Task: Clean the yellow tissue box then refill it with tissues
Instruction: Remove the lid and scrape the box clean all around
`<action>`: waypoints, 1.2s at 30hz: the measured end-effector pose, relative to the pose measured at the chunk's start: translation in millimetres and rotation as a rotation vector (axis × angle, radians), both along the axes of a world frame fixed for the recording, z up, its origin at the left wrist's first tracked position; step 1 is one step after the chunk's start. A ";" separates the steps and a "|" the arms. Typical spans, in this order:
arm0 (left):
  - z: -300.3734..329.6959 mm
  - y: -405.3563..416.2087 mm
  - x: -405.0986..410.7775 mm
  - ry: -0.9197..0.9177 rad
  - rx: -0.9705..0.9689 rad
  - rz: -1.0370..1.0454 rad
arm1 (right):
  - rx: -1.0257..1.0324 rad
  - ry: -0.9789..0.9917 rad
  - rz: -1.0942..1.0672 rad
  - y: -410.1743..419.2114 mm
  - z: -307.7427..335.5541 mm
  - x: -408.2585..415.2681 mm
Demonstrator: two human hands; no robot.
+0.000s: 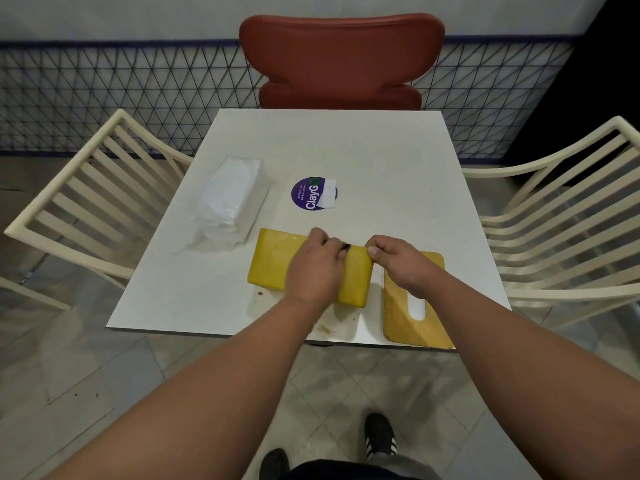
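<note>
The yellow tissue box (273, 263) lies near the front of the white table (363, 150). My left hand (317, 268) lies over the box's middle, fingers curled, gripping a small dark thing at its far edge. My right hand (401, 263) pinches the box's right far corner between thumb and fingers. The box's yellow lid (412, 323), with a slot cut in it, lies flat on the table to the right, partly under my right wrist. A clear plastic pack of white tissues (230, 202) lies to the left, behind the box.
A round purple ClayGo sticker (309, 194) with a white paper scrap marks the table's middle. Crumbs and stains (325, 327) dot the front edge. A red chair (341, 60) stands opposite; cream slatted chairs (86, 202) flank both sides.
</note>
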State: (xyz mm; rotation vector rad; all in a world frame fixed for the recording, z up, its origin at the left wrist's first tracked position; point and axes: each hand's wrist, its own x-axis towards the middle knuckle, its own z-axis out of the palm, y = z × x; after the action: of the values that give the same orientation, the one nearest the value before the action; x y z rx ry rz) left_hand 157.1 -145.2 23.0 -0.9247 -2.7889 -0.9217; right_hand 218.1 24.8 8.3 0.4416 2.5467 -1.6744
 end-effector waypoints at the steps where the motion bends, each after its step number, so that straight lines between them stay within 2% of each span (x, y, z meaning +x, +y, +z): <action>1: 0.9 9.0 6.3 -0.008 -0.009 -0.035 | 0.002 0.002 -0.002 0.3 -0.2 -0.6; 6: 0.6 14.9 7.7 0.020 -0.056 -0.111 | 0.028 0.008 -0.001 1.6 -0.3 -0.7; 12: -3.9 -27.3 -35.9 -0.029 -0.047 0.144 | 0.023 -0.001 -0.026 5.9 -8.7 1.5; 21: -4.9 -94.0 -75.8 -0.024 -0.116 0.314 | 0.019 0.006 -0.040 6.8 -10.2 -1.4; 24: 8.6 -95.3 -75.0 -0.050 -0.032 0.383 | 0.033 0.012 -0.041 6.0 -10.8 -2.2; 28: 27.4 -43.0 -40.9 -0.075 0.085 0.158 | 0.037 0.016 -0.050 4.5 -9.7 -2.5; 32: 13.7 15.8 2.0 -0.071 -0.013 -0.081 | 0.052 0.026 -0.061 3.2 -7.1 -1.9; 36: -3.2 27.8 4.8 -0.018 -0.069 -0.118 | 0.054 0.023 -0.071 2.9 -8.8 -3.4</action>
State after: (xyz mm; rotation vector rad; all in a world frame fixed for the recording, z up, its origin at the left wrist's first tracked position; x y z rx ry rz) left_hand 161.9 -117.4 19.8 -1.1075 -2.8242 -0.8570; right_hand 214.8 27.7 -0.5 0.5258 2.6278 -1.6454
